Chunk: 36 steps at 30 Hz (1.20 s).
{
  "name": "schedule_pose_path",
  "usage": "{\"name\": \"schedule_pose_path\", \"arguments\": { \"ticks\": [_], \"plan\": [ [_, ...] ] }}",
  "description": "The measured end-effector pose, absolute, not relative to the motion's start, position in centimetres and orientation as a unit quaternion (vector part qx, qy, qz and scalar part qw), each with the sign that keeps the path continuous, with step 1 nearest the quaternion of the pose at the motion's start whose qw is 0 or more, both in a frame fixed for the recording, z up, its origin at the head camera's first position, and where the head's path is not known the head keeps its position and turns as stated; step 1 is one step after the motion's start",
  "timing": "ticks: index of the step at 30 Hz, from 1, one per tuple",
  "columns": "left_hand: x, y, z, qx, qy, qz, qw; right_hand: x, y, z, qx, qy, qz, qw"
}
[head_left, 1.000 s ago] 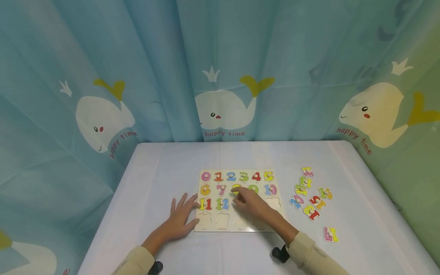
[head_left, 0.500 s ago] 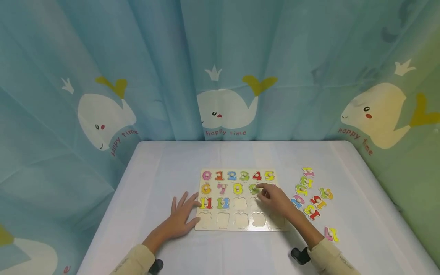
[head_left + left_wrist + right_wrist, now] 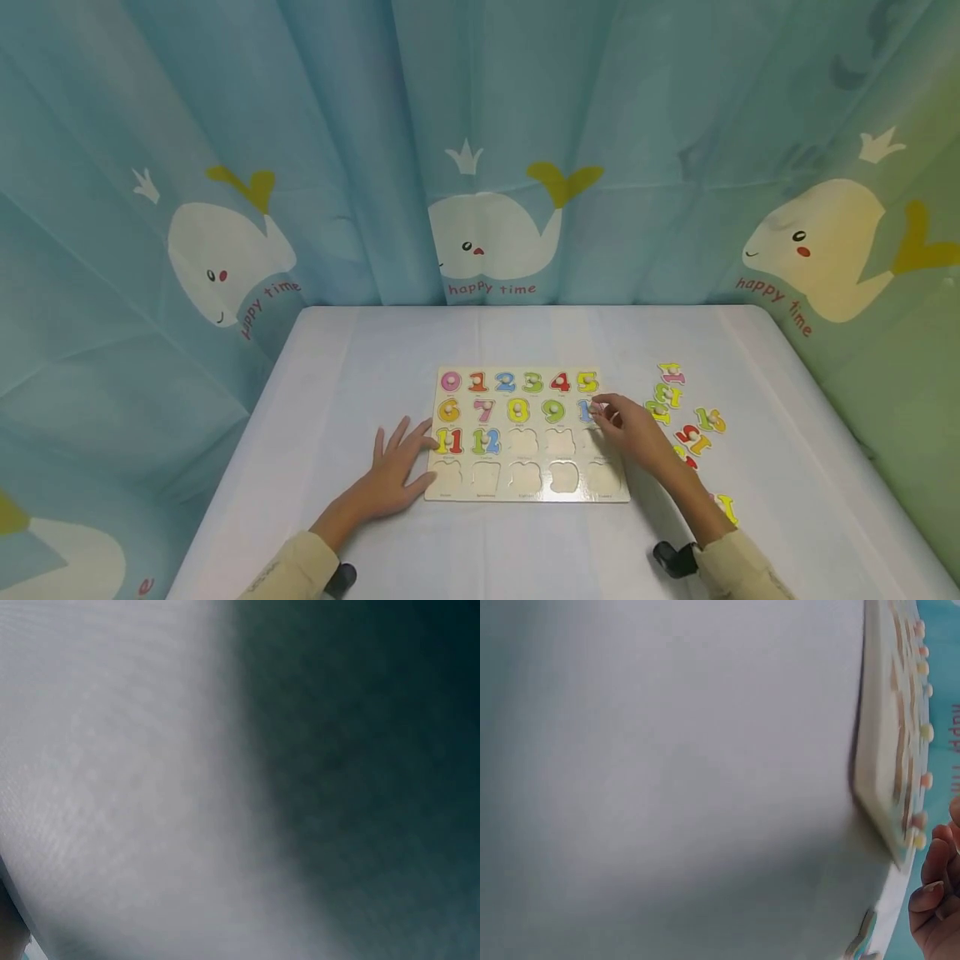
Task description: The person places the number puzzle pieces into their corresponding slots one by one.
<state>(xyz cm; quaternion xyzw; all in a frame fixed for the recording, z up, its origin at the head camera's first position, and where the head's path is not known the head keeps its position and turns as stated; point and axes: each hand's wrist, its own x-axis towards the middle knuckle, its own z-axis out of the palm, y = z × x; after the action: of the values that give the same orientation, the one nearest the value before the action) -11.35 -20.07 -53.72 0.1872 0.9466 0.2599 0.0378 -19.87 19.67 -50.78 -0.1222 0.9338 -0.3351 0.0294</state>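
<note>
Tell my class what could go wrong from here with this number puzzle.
The right hand, at the partly hidden number piece with a blue 1, might dislodge it. The red-and-orange number 15 piece lies upside down, so it could be tried the wrong way. The cream rectangular puzzle board might slide, as the left hand reaches only its left edge.

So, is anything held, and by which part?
Left hand holds nothing, spread at the cream rectangular board. Right hand partly covers the number piece with a blue 1; whether or where it pinches this cannot be told.
</note>
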Motion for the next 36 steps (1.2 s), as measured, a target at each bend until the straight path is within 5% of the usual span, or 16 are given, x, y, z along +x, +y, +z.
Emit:
{"name": "schedule_pose_path", "arguments": {
  "ticks": [23, 30, 36],
  "plan": [
    [-11.2, -20.1, -53.7, 0.189, 0.945, 0.264, 0.030, -21.3, 24.7, -50.7, -0.115, 0.950, -0.289, 0.007],
    [-11.3, -20.2, -53.7, 0.192, 0.946, 0.259, 0.032, -22.0, 26.1, -50.3, -0.103, 0.950, -0.285, -0.074],
    [-11.4, -20.1, -53.9, 0.195, 0.943, 0.269, 0.019, -22.6, 27.3, -49.9, -0.043, 0.960, -0.270, -0.053]
  ]
}}
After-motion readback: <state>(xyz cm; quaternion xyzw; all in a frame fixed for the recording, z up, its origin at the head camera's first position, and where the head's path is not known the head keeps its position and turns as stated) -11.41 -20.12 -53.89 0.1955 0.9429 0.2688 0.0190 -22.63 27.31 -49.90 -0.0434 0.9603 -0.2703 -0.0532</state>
